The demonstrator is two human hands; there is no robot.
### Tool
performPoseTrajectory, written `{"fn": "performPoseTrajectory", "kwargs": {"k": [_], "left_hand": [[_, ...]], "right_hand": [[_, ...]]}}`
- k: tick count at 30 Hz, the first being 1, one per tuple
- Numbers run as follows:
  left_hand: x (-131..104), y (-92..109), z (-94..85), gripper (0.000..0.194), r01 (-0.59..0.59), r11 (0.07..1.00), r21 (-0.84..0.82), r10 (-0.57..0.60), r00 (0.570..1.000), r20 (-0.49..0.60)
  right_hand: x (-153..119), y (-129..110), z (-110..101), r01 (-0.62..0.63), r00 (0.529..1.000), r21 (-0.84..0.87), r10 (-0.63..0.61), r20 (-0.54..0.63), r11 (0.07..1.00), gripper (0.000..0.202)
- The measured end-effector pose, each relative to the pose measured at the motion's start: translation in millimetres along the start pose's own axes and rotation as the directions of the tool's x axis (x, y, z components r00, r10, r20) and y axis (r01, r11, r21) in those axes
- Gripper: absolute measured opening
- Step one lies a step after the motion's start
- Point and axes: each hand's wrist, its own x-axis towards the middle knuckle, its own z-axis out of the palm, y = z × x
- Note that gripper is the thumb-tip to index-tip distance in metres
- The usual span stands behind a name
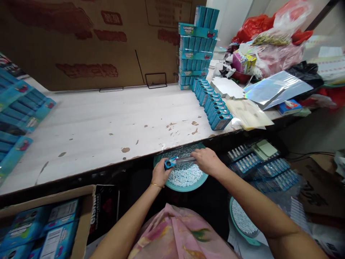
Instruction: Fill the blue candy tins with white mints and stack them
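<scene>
My left hand (161,173), fingers closed, grips a small blue candy box (169,163) over the near edge of the table. From the box a clear plastic sleeve-like piece (184,160) reaches to the right, and its far end is pinched in my right hand (206,160). Whether anything is inside the clear piece is too small to tell. Directly beneath both hands sits a teal basin (185,189) filled with small pale blue and white candies (185,177).
A row of blue boxes (212,104) stands on the white table (107,122), beside stacked display cartons (185,54). A large cardboard box (94,43) leans behind. An open carton (90,216) is at lower left; packed trays (269,169) and a second basin (244,219) are right.
</scene>
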Motion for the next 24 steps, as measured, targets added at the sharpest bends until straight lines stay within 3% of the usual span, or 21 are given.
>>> {"fn": "performPoseTrajectory", "kwargs": {"k": [3,5,8,12,14,18,21,24], "left_hand": [[-2,-7,-10.1,0.034,0.031,0.998,-0.056,-0.034,0.998,-0.050],[-4,-11,-17.0,0.035,0.058,0.995,-0.087,-0.065,0.994,-0.084],[-7,-14,-25.5,0.036,0.080,0.989,-0.125,-0.096,0.987,-0.131],[-12,-17,-34.3,0.038,0.096,0.988,-0.125,-0.115,0.980,-0.161],[-14,-19,-38.0,0.039,0.099,0.988,-0.116,-0.119,0.977,-0.178],[-15,-24,-40.9,0.039,0.104,0.988,-0.111,-0.126,0.970,-0.210],[-14,-24,-35.6,0.038,0.100,0.989,-0.108,-0.119,0.974,-0.191],[-10,-19,-24.7,0.036,0.074,0.993,-0.093,-0.086,0.987,-0.134]], "right_hand": [[1,23,44,-0.166,0.981,0.076,0.157,0.114,0.983,0.020],[11,22,79,-0.281,0.943,0.137,0.248,0.222,0.950,0.023],[36,-7,122,-0.330,0.924,0.225,0.265,0.277,0.917,0.026],[61,-42,148,-0.323,0.932,0.366,0.226,0.283,0.873,0.030],[62,-41,150,-0.309,0.942,0.434,0.209,0.263,0.846,0.032],[44,-11,138,-0.254,0.966,0.567,0.179,0.186,0.784,0.032],[27,9,110,-0.187,0.981,0.677,0.171,0.091,0.712,0.031],[14,17,70,-0.104,0.991,0.665,0.130,0.010,0.739,0.029]]}}
